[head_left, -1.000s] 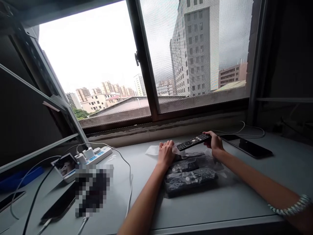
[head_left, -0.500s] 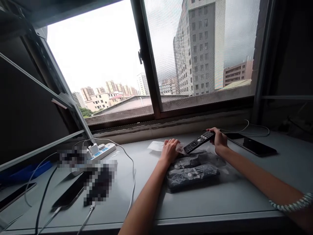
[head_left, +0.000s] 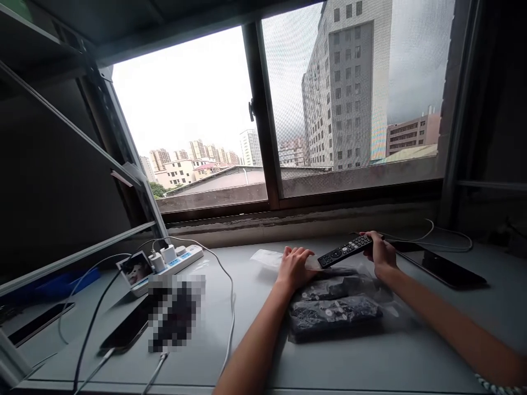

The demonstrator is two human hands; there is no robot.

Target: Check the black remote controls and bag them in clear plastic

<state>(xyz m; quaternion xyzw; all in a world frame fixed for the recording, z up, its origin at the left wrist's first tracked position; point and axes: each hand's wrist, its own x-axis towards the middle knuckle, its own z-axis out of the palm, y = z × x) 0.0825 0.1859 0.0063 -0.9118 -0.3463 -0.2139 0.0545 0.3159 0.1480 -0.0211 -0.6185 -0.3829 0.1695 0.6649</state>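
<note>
One remote (head_left: 345, 251) is slanting right of centre in the lower frame, the right hand (head_left: 382, 254) gripping its upper end. The left hand (head_left: 293, 267) is resting beside the remote's lower end, at some white plastic (head_left: 265, 259), fingers curling; whether they are pinching anything, I cannot tell. Wrapped packets (head_left: 335, 316) are lying just below, a phone (head_left: 447, 266) farther right.

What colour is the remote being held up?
The remote is black with some pale buttons, seen in the head view.

black remote (head_left: 343, 252) | tilted, buttons showing, in right hand (head_left: 381, 254) | dark plastic-wrapped bundles (head_left: 335, 316) | lying side by side
</note>
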